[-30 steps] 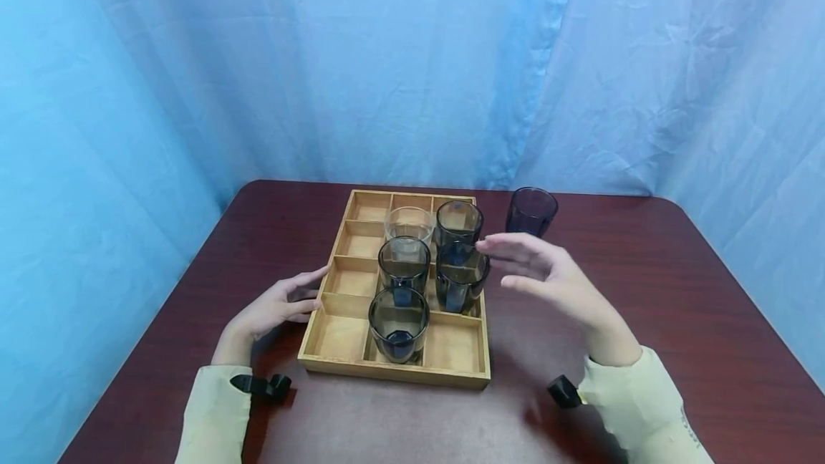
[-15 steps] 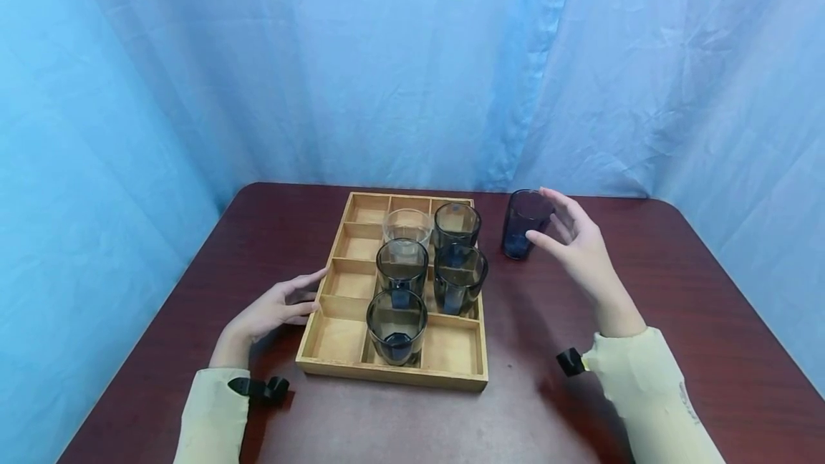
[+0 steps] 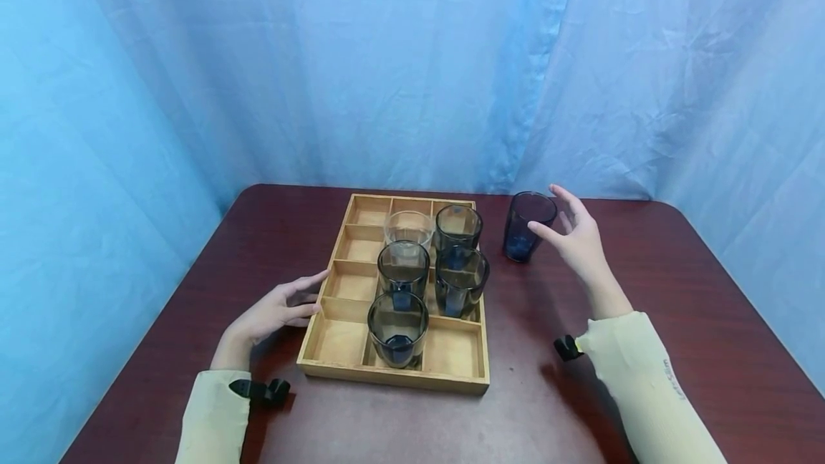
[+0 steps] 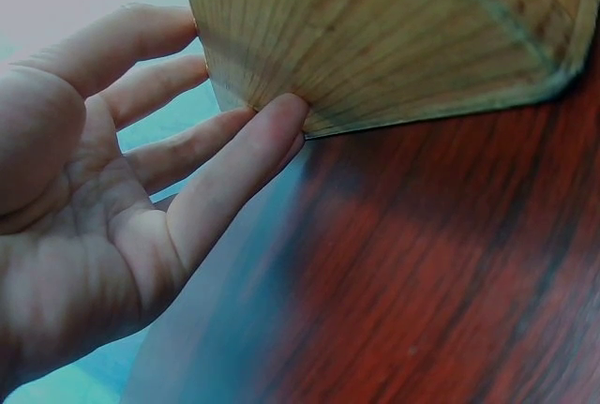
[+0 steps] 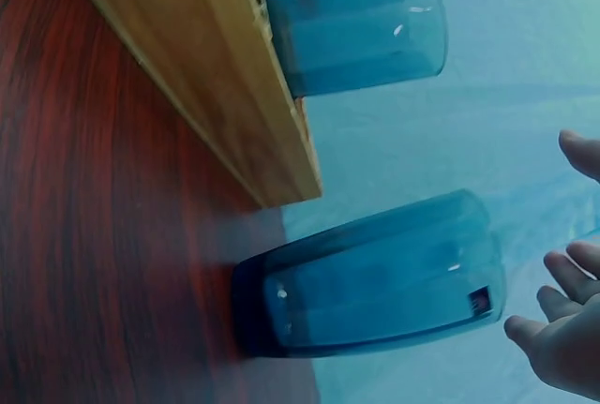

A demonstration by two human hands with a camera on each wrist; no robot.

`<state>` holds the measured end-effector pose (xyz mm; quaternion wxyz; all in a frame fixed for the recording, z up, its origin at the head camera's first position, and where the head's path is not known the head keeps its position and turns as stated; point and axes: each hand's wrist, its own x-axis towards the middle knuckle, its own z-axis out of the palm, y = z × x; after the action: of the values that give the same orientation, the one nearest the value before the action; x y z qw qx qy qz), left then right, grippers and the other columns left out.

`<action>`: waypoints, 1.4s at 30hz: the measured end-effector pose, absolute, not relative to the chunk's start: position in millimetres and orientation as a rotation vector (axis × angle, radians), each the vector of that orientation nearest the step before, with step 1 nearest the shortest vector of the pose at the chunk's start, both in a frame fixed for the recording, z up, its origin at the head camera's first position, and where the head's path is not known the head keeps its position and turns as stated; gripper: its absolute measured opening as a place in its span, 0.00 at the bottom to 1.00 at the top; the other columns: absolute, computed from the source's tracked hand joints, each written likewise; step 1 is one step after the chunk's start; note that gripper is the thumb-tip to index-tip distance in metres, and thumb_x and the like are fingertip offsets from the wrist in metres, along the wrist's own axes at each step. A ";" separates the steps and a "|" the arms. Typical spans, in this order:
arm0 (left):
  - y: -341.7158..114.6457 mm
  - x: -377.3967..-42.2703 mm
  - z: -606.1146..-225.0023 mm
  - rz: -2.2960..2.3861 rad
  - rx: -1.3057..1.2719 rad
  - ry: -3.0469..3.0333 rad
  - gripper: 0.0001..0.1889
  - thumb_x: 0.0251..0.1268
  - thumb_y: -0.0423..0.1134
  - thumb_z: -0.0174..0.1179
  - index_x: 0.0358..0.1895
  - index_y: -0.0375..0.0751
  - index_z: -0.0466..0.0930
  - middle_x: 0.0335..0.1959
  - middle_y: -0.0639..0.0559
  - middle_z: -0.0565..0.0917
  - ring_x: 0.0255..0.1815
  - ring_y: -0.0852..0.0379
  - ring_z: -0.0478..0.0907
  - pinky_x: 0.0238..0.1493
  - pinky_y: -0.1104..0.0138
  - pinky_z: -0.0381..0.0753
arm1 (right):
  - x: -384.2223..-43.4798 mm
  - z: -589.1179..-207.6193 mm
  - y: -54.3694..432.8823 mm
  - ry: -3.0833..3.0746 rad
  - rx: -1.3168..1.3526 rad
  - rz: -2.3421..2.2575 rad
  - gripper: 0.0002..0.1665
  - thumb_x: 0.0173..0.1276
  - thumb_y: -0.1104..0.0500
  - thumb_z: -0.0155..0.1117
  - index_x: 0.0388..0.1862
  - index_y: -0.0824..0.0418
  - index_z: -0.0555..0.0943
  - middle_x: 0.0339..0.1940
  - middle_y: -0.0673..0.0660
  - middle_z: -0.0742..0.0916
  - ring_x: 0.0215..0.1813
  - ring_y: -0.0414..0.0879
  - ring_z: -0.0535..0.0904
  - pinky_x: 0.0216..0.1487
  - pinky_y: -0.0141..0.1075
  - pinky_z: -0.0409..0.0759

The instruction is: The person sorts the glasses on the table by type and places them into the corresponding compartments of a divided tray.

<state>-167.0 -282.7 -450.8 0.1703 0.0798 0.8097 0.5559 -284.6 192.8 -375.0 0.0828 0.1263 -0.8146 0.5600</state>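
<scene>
A tall dark-blue glass (image 3: 528, 231) stands upright on the table, just right of the wooden compartment tray's far end. My right hand (image 3: 576, 238) is spread around the glass's rim from the right, thumb and fingers parted; the right wrist view shows a gap between the fingertips (image 5: 521, 329) and the tall glass (image 5: 375, 277). On the other side, my left hand (image 3: 273, 312) rests its fingertips against the left wall of the wooden tray (image 3: 394, 378). Up close, its straight thumb and fingers touch the tray's side (image 4: 375, 57).
Inside the tray stand several smoky grey glasses, one in the front middle compartment (image 3: 398, 331), plus a clear glass (image 3: 409, 224). The compartments along the tray's left column hold nothing. Dark red table (image 3: 677, 292) extends around it, with blue curtains (image 3: 412, 70) behind.
My right hand has moved from beside the tray's right-hand glasses to the tall glass, then lifted slightly at its rim. My left hand has stayed at the tray.
</scene>
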 end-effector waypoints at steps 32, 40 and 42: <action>-284.2 -167.5 -453.3 1.602 0.237 2.281 0.37 0.69 0.41 0.58 0.77 0.47 0.52 0.76 0.31 0.54 0.68 0.31 0.67 0.52 0.54 0.83 | -314.9 -396.8 193.5 -2.611 0.125 1.842 0.59 0.64 0.51 0.69 0.80 0.58 0.39 0.81 0.58 0.52 0.80 0.50 0.51 0.76 0.46 0.59; -284.6 -168.2 -453.0 1.602 0.240 2.281 0.36 0.69 0.40 0.58 0.77 0.46 0.52 0.76 0.31 0.54 0.68 0.31 0.67 0.52 0.54 0.83 | -317.3 -397.8 193.7 -2.640 0.103 1.779 0.59 0.64 0.48 0.68 0.80 0.59 0.40 0.81 0.59 0.54 0.81 0.53 0.47 0.78 0.50 0.55; -284.6 -168.0 -452.9 1.601 0.237 2.281 0.36 0.70 0.39 0.58 0.77 0.46 0.52 0.76 0.31 0.54 0.68 0.31 0.67 0.52 0.54 0.83 | -318.4 -398.8 194.0 -2.642 0.091 1.781 0.58 0.65 0.48 0.67 0.80 0.59 0.40 0.80 0.59 0.55 0.81 0.53 0.49 0.78 0.50 0.55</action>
<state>-168.0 -284.6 -452.9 0.1714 0.0834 0.8034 0.5641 -318.4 194.0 -398.8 -0.0231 0.0286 -0.8286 0.5586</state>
